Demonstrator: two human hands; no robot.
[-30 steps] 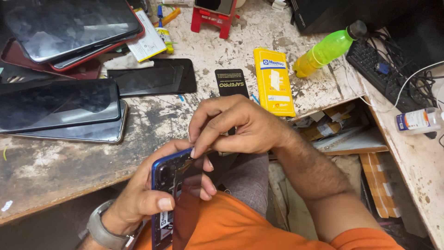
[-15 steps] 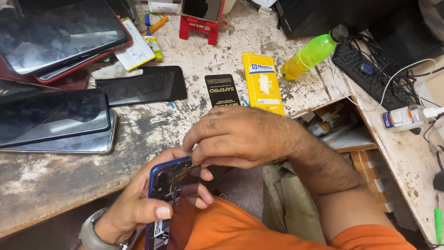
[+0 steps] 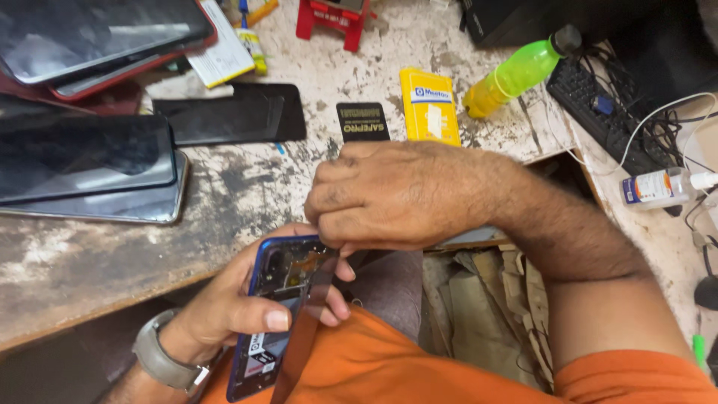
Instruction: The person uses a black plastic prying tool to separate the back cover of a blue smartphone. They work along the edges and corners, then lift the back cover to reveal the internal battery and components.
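Below the right hand, the left hand is closed round an opened blue phone off the bench edge. Right fingers pinch its thin brown ribbon strip. Judged light, limp, easily torn; best held by the frame edges.

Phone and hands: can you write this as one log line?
left hand: holds opened blue phone | right hand: pinches dark strip at phone

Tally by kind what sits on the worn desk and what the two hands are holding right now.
Opened blue phone, in the left hand, with the right hand on its brown strip: 1
Phones and dark screens stacked at left: at least 5
Yellow packets: 1
Black cards: 1
Bottles: 2, green and small clear
Keyboards: 1
Red stands: 1
Total: at least 12
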